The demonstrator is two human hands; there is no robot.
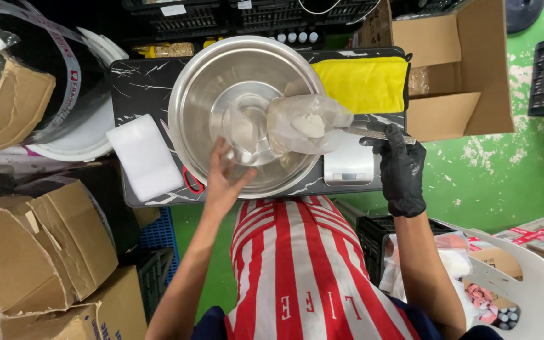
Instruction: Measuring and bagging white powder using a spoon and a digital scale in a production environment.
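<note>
Striped apron [291, 264], red and white, fills the lower centre nearest the camera. Both forearms rise from it toward a black marbled table [138, 88].

Large items: a steel bowl [196, 101] sits mid-table, its near rim overhanging the table's front edge. Cardboard boxes [33, 252] crowd the left side; an open box [454, 69] stands at the right, beyond the table's end. A white plastic chair [530, 283] curves in at lower right. Green floor [505, 176] lies open to the right of the table.

Medium items: a folded yellow cloth [363, 82] lies at the table's far right corner, and a white rectangular pad [146, 157] at the left, just beside the bowl. A small grey scale [347, 167] sits right of the bowl, at the table's front edge.

Hands: the left hand [225, 176], bare, reaches over the bowl's near rim, fingers spread and touching a clear bag [247, 132] inside the bowl. The right hand [401, 167], in a black glove, is closed around a metal handle [376, 133]; a second clear bag [306, 123] holding a whitish lump hangs over the bowl at the handle's end.
</note>
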